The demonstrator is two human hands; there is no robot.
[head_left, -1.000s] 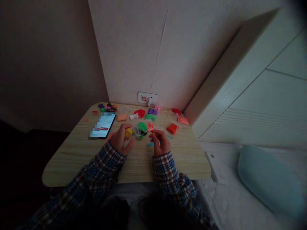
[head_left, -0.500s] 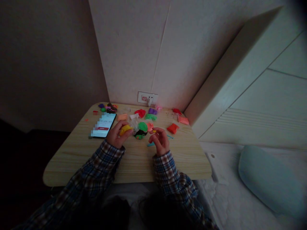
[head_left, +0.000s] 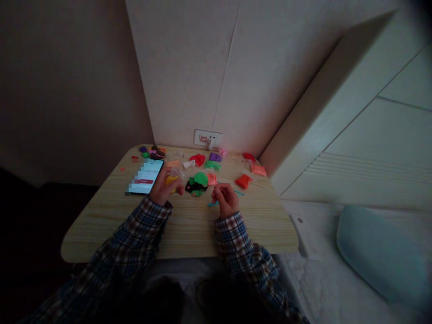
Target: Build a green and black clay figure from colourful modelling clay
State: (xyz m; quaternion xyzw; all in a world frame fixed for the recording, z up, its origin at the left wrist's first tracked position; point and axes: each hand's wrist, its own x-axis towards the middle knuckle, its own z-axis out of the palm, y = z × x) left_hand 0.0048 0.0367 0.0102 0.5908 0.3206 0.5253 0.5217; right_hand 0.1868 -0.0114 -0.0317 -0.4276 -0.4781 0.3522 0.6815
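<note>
My left hand (head_left: 161, 191) is closed around a clear bag of yellow clay (head_left: 171, 178), held just right of a lit phone (head_left: 146, 176) lying on the wooden table (head_left: 189, 225). My right hand (head_left: 225, 200) hovers over the table with its fingertips pinched together on something too small to make out. Between the hands sits a green and black clay figure (head_left: 197, 184). A thin teal tool (head_left: 212, 204) lies by my right hand.
Several small bags of coloured clay lie along the table's far side: red (head_left: 197, 159), purple (head_left: 215, 156), green (head_left: 212, 164), orange-red (head_left: 243, 181). A wall socket (head_left: 207, 138) sits behind them. A white bed frame and a pale blue pillow (head_left: 381, 256) are on the right.
My left hand has drawn the yellow clay bag leftward, away from the green figure and toward the phone. My right hand's fingers have closed into a tighter pinch.
</note>
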